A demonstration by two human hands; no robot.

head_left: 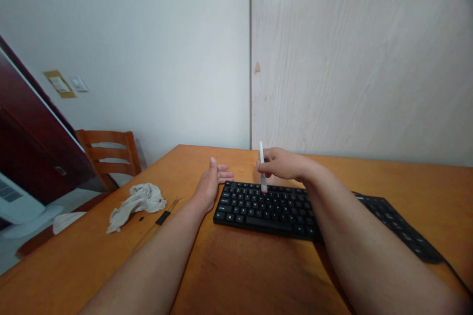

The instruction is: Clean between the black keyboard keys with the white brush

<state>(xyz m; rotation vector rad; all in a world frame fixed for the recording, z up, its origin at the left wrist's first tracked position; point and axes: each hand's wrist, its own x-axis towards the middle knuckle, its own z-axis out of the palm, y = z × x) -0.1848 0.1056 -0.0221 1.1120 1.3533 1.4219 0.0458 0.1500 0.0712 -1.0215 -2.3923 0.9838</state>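
A black keyboard (266, 209) lies on the wooden table in front of me, its right part hidden behind my right forearm. In my right hand (279, 163) is a slim white brush (262, 162), held upright between thumb and fingers. The brush's pinkish tip meets the upper rows of keys. My left hand (212, 182) rests at the keyboard's upper left corner, thumb up and fingers stretched out, with nothing in it.
On the table (236, 266) to the left lie a crumpled whitish cloth (138, 202), a small black piece (141, 219) and a thin tool with a black middle (162, 217). A black keypad-like panel (399, 226) with a cable sits right. A wooden chair (113, 152) stands beyond the left edge.
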